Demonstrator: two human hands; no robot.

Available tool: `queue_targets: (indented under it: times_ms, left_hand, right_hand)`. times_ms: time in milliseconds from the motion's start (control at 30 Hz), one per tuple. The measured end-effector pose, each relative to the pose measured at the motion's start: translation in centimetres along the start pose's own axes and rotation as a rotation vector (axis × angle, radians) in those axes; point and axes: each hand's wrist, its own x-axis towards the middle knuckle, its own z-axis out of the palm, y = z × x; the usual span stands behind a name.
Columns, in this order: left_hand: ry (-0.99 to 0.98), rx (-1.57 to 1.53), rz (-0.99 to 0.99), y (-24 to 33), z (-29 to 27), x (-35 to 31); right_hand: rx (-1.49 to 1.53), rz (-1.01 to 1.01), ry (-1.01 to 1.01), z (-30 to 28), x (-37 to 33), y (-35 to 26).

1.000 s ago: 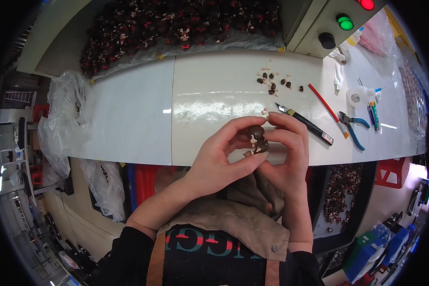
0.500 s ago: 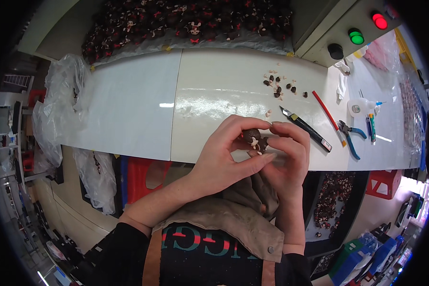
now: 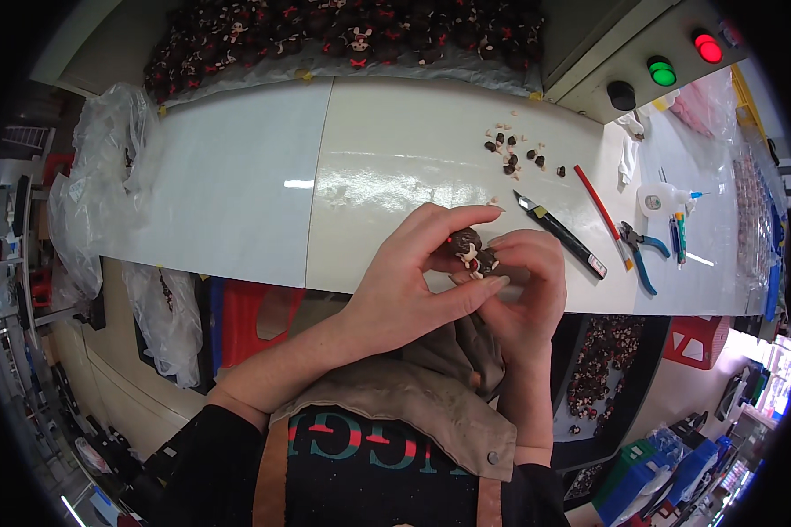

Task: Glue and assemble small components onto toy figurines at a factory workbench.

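One dark figurine (image 3: 472, 253) sits pinched between fingers of left hand (image 3: 404, 279) and right hand (image 3: 533, 288) over near edge of desk (image 3: 351, 211); light, steady grip advisable.

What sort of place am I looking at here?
Probably a figurine assembly or finishing workshop: a small dark figurine is being handled, a mass of similar figurines fills the back, and a craft knife lies on the white worktable.

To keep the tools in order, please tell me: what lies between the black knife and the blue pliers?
In the head view, a thin red brush lies between the black knife and the blue pliers.
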Motion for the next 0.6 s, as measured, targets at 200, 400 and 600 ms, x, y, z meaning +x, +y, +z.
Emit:
queue_targets:
  times_ms: [200,400,600]
  left_hand:
    - [-0.006,-0.011,-0.024,0.15,0.14,-0.01]
    - [0.059,-0.132,-0.042,-0.08,0.82,-0.38]
    - [0.08,-0.072,-0.054,-0.22,0.82,-0.25]
  right_hand:
    - [-0.122,-0.082,-0.057,-0.52,0.38,-0.24]
    - [-0.079,0.011,-0.029,-0.36,-0.07,-0.06]
    - [-0.115,-0.027,-0.014,-0.23,0.13,0.3]
